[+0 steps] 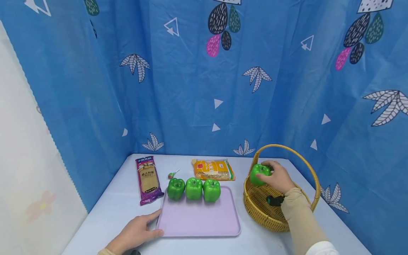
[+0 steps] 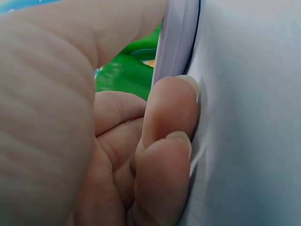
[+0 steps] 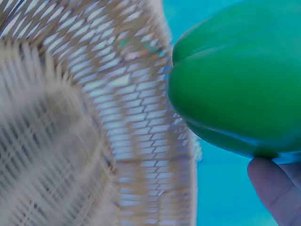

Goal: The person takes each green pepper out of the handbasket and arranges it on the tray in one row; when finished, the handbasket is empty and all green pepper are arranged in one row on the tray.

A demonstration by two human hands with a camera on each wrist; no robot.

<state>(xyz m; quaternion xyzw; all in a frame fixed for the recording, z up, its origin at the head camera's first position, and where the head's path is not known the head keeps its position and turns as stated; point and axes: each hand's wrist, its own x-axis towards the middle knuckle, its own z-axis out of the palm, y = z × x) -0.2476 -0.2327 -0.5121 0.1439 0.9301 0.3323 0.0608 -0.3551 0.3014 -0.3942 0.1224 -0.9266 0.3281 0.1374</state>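
In the head view, my right hand (image 1: 279,177) grips a green bell pepper (image 1: 259,174) over the far left part of a wicker basket (image 1: 266,222). The right wrist view shows that bell pepper (image 3: 240,80) up close above the woven basket wall (image 3: 146,117), with a fingertip on its underside. Three more green bell peppers (image 1: 193,189) sit in a row along the back of a pale purple tray (image 1: 199,221). At the tray's left edge rests my left hand (image 1: 135,230), thumb and forefinger spread against the rim. Its other fingers (image 2: 170,110) touch the white table beside the tray rim (image 2: 176,42).
A purple noodle packet (image 1: 148,180) lies left of the tray. Behind the tray are a small lollipop-like item (image 1: 172,174) and an orange bag of grain (image 1: 214,170). The basket's tall handle (image 1: 307,164) arches up around the right hand. A blue curtain (image 1: 197,88) closes off the back.
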